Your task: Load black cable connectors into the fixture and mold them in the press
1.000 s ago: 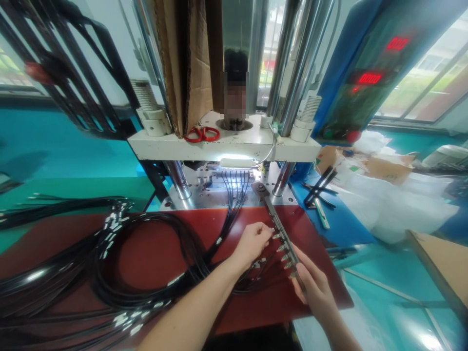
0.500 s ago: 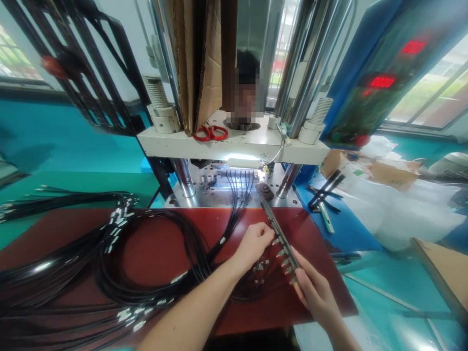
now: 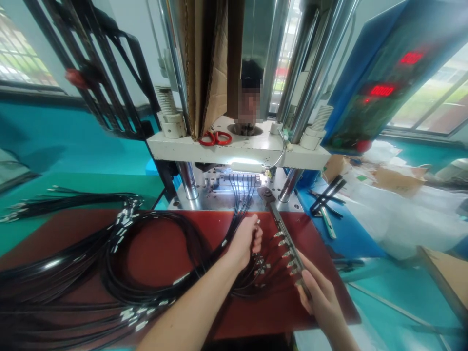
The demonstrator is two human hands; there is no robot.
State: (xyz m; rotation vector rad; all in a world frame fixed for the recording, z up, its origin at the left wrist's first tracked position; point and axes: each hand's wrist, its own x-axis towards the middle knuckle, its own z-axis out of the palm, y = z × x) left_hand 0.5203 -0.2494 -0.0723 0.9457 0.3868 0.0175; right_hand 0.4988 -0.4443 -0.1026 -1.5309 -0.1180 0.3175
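Note:
My right hand point(image 3: 318, 285) grips the near end of a long dark metal bar fixture point(image 3: 287, 241), which slants up and away to the left. Several small metal connectors with thin cables stick out of its left side. Left of the bar, my left hand point(image 3: 248, 241) is closed in a pinch, apart from the bar. A small pale tip shows at its thumb, seemingly the end of a black cable; most of that cable is hidden. Loose cable ends with white tags point(image 3: 261, 265) lie between the hands on the red-brown board point(image 3: 146, 263).
Ahead stands a press with a white crossbeam point(image 3: 241, 151), and several cables run into its lit metal bed point(image 3: 208, 197). Red-handled scissors point(image 3: 215, 138) lie on the beam. Coiled black cables point(image 3: 109, 258) cover the left side. Tools point(image 3: 327, 214) and white bags point(image 3: 395, 204) lie right.
My left hand has moved left and slightly up, away from the bar, and its fingers have turned. My right hand keeps hold of the bar, which has shifted slightly. The view has shifted a little.

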